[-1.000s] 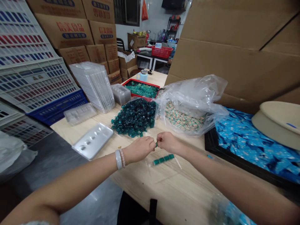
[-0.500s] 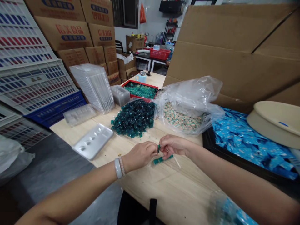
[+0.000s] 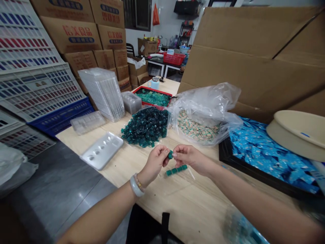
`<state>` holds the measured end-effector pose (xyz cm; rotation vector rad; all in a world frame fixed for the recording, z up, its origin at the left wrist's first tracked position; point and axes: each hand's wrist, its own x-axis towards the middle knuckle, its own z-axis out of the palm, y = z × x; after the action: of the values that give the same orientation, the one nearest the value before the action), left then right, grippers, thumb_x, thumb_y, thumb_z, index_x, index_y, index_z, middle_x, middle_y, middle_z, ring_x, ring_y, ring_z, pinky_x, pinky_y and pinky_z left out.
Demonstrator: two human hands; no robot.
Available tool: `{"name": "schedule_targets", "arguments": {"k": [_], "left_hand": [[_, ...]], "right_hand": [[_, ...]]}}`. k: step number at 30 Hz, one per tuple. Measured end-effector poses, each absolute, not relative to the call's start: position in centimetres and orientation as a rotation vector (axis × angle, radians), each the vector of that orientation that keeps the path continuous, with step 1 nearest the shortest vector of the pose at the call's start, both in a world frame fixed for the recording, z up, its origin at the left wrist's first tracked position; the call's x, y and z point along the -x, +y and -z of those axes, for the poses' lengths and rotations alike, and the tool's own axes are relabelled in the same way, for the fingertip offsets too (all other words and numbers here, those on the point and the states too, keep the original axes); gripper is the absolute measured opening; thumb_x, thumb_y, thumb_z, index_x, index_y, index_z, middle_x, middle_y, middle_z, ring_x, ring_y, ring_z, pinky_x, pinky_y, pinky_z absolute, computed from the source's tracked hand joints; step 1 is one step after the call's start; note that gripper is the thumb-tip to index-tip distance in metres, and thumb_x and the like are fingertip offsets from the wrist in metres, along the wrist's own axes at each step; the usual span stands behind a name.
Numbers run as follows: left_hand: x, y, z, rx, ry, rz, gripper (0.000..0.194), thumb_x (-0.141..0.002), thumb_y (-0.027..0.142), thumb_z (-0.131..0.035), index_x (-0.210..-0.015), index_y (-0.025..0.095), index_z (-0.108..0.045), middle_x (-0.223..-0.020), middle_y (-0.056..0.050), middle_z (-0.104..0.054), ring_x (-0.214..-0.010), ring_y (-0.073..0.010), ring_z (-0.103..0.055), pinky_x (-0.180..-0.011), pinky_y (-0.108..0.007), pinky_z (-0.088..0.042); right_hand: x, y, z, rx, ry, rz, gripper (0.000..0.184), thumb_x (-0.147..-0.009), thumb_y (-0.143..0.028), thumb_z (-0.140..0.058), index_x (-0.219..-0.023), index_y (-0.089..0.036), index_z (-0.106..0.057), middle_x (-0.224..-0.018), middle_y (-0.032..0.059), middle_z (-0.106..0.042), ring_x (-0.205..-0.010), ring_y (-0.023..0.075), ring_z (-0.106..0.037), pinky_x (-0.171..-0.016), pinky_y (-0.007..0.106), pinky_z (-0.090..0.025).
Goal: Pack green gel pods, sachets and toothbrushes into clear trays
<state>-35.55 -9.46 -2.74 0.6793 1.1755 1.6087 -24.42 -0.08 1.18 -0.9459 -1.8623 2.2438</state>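
My left hand (image 3: 156, 159) and my right hand (image 3: 189, 157) meet over the table, their fingertips pinched on a small green jelly-like piece (image 3: 170, 155). Just below them a short row of green pieces (image 3: 176, 170) lies on the wood. Beyond my hands is a heap of dark green glossy pieces (image 3: 146, 126) on clear plastic film. To its right, a clear plastic bag (image 3: 208, 101) lies open around many small beige and green pieces (image 3: 194, 127). A white tray with round hollows (image 3: 103, 150) rests left of the heap.
A tall stack of clear plastic trays (image 3: 103, 95) stands at the back left. Farther back are a red-rimmed tray (image 3: 142, 102) and a light blue mug (image 3: 154, 83). Blue packets (image 3: 266, 152) fill a black bin at right, under a beige round tub (image 3: 299, 132). Cardboard (image 3: 243, 61) rises behind.
My hands have lifted slightly off the row of green pieces, uncovering it. My left hand has turned, and the piece between my fingers shows more plainly.
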Motion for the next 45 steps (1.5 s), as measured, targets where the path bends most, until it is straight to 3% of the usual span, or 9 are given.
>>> {"name": "schedule_targets", "arguments": {"k": [6, 15, 23, 27, 29, 32, 38, 42, 45], "left_hand": [[34.6, -9.5, 1.5, -0.480, 0.892, -1.627, 0.031, -0.068, 0.038, -0.061, -0.069, 0.016, -0.039, -0.052, 0.008, -0.036, -0.040, -0.0015, -0.029, -0.038, -0.014, -0.019], [33.6, -10.0, 0.6, -0.213, 0.568, -1.490, 0.020, -0.070, 0.029, -0.063, -0.079, 0.015, -0.052, -0.058, 0.006, -0.040, -0.044, -0.0006, -0.033, -0.042, -0.013, -0.029], [35.0, -11.1, 3.1, -0.234, 0.515, -1.064, 0.010, -0.071, 0.018, -0.061, -0.077, 0.011, -0.058, -0.066, -0.002, -0.056, -0.059, -0.0076, -0.055, -0.054, -0.017, -0.041], [34.8, -11.6, 3.7, -0.147, 0.466, -1.134, 0.008, -0.074, 0.018, -0.058, -0.079, 0.011, -0.059, -0.071, -0.002, -0.058, -0.062, -0.0071, -0.056, -0.055, -0.017, -0.043], [34.4, -12.3, 4.4, -0.086, 0.477, -1.165, 0.009, -0.076, 0.018, -0.055, -0.079, 0.011, -0.059, -0.070, -0.003, -0.059, -0.061, -0.0069, -0.056, -0.057, -0.017, -0.044], [33.5, -14.0, 5.7, 0.019, 0.516, -1.148, 0.011, -0.077, 0.019, -0.055, -0.080, 0.009, -0.060, -0.070, -0.005, -0.060, -0.064, -0.0071, -0.057, -0.062, -0.016, -0.044], [33.0, -16.6, 8.0, -0.312, 1.040, -1.163, 0.020, -0.074, 0.029, -0.056, -0.080, 0.010, -0.059, -0.072, -0.005, -0.058, -0.064, -0.0104, -0.055, -0.060, -0.022, -0.045], [34.3, -16.0, 9.1, -1.145, 1.824, -1.178, 0.021, -0.074, 0.022, -0.052, -0.094, 0.015, -0.055, -0.094, -0.008, -0.056, -0.088, -0.0191, -0.051, -0.077, -0.036, -0.043], [34.8, -15.4, 10.0, -1.567, 2.046, -0.940, 0.030, -0.070, 0.021, -0.058, -0.099, 0.016, -0.051, -0.104, -0.008, -0.052, -0.101, -0.0228, -0.043, -0.085, -0.041, -0.036]], "right_hand": [[23.8, -2.0, -2.6, 0.935, -1.292, -2.628, 0.026, -0.059, -0.026, -0.065, -0.064, -0.019, -0.041, -0.039, -0.0135, -0.023, -0.032, 0.0008, -0.014, -0.031, 0.013, -0.016], [21.4, -3.7, -3.5, 0.980, -1.052, -2.543, 0.026, -0.058, -0.026, -0.064, -0.063, -0.019, -0.040, -0.043, -0.0120, -0.020, -0.034, 0.0011, -0.012, -0.033, 0.014, -0.018], [21.3, -3.5, -1.5, 1.144, -1.767, -1.954, 0.019, -0.066, -0.034, -0.057, -0.065, -0.017, -0.047, -0.041, -0.0091, -0.034, -0.032, 0.0037, -0.027, -0.034, 0.019, -0.030], [21.1, -4.2, -1.0, 0.909, -2.233, -1.325, 0.016, -0.072, -0.029, -0.054, -0.085, -0.019, -0.055, -0.067, 0.0007, -0.053, -0.060, 0.0111, -0.051, -0.054, 0.024, -0.043], [20.7, -5.2, -0.4, 0.741, -2.400, -1.099, 0.019, -0.075, -0.023, -0.052, -0.094, -0.021, -0.056, -0.082, 0.0046, -0.056, -0.077, 0.0149, -0.053, -0.068, 0.029, -0.045], [19.7, -7.0, 1.2, 0.686, -2.504, -0.997, 0.020, -0.079, -0.019, -0.048, -0.097, -0.023, -0.056, -0.087, 0.0067, -0.057, -0.082, 0.0176, -0.054, -0.071, 0.033, -0.046], [19.4, -7.7, 4.2, 0.703, -2.640, -0.958, 0.017, -0.081, -0.018, -0.046, -0.093, -0.020, -0.057, -0.084, 0.0074, -0.058, -0.080, 0.0174, -0.054, -0.070, 0.032, -0.045], [21.5, -4.8, 5.4, 0.568, -2.856, -0.713, 0.015, -0.080, -0.022, -0.048, -0.089, -0.018, -0.060, -0.084, 0.0077, -0.060, -0.084, 0.0193, -0.051, -0.076, 0.035, -0.040], [23.3, -3.3, 6.8, 0.375, -3.038, -0.617, 0.013, -0.079, -0.021, -0.051, -0.085, -0.018, -0.061, -0.079, 0.0064, -0.060, -0.085, 0.0191, -0.049, -0.078, 0.035, -0.038]]}}
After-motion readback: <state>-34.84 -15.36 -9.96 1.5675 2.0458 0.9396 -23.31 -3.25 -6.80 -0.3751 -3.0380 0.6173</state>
